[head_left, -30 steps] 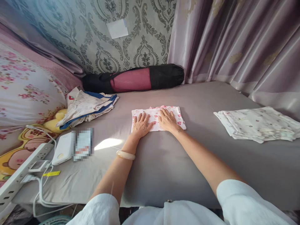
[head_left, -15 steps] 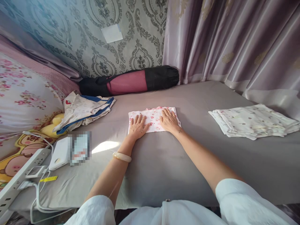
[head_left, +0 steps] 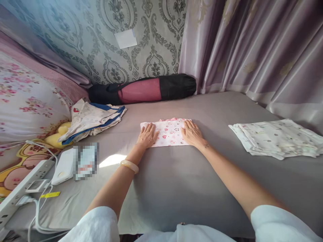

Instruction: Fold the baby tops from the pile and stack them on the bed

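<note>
A folded white cloth with pink and red prints point(head_left: 170, 133) lies flat on the grey sheet point(head_left: 176, 185), a frilly pink edge showing along its far side. On its left end rests my left hand point(head_left: 148, 135), palm down with fingers spread; a pale bangle point(head_left: 129, 166) circles that wrist. My right hand point(head_left: 192, 133) lies flat over the cloth's right end, fingers stretched out. Neither hand grips the fabric. Whether the cloth is a garment cannot be made out.
Folded white printed fabric point(head_left: 276, 137) lies at the right. Clothes with blue trim point(head_left: 93, 117) are piled at the left. A black and pink rolled bag point(head_left: 141, 90) lies along the wall. A power strip point(head_left: 27, 188), cables and a white power bank point(head_left: 65, 166) occupy the left front.
My right hand has slid outward to the cloth's right end, uncovering more of its print. My left hand stays on the left end. The camera view has shifted slightly.
</note>
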{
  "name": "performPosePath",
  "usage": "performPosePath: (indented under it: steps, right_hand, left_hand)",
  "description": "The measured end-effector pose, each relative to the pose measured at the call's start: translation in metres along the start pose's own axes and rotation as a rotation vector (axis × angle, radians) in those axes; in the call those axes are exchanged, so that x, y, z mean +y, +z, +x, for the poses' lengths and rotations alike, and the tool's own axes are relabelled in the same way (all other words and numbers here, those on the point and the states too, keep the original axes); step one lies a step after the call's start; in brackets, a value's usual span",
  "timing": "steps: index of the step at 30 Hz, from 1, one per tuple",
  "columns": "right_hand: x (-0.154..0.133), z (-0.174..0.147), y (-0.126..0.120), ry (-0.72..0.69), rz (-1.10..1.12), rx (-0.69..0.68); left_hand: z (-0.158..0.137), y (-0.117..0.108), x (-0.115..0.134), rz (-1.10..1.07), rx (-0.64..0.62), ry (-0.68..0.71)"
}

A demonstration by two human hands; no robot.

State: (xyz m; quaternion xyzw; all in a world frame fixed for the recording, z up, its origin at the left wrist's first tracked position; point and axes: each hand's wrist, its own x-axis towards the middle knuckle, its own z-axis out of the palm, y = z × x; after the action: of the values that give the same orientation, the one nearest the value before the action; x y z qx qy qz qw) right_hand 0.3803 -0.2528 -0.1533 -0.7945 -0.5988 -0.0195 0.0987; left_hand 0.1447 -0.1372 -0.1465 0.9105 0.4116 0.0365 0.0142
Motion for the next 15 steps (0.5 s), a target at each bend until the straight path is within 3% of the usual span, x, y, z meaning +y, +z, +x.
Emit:
performPosePath:
  steps: [8,11,15]
  right_hand:
    - [0.008,0.015,-0.015,-0.085,-0.055,0.047]
    - [0.013,0.030,-0.024,-0.090,-0.086,-0.008]
    - [0.022,0.054,-0.033,-0.082,-0.067,-0.132]
  left_hand:
    - [0.016,-0.016,-0.004,0.010,0.057,0.024]
    - [0.035,-0.028,-0.010,0.014,-0.019,0.000]
    - [0.063,-0.044,-0.020,-0.003,-0.214,0.012]
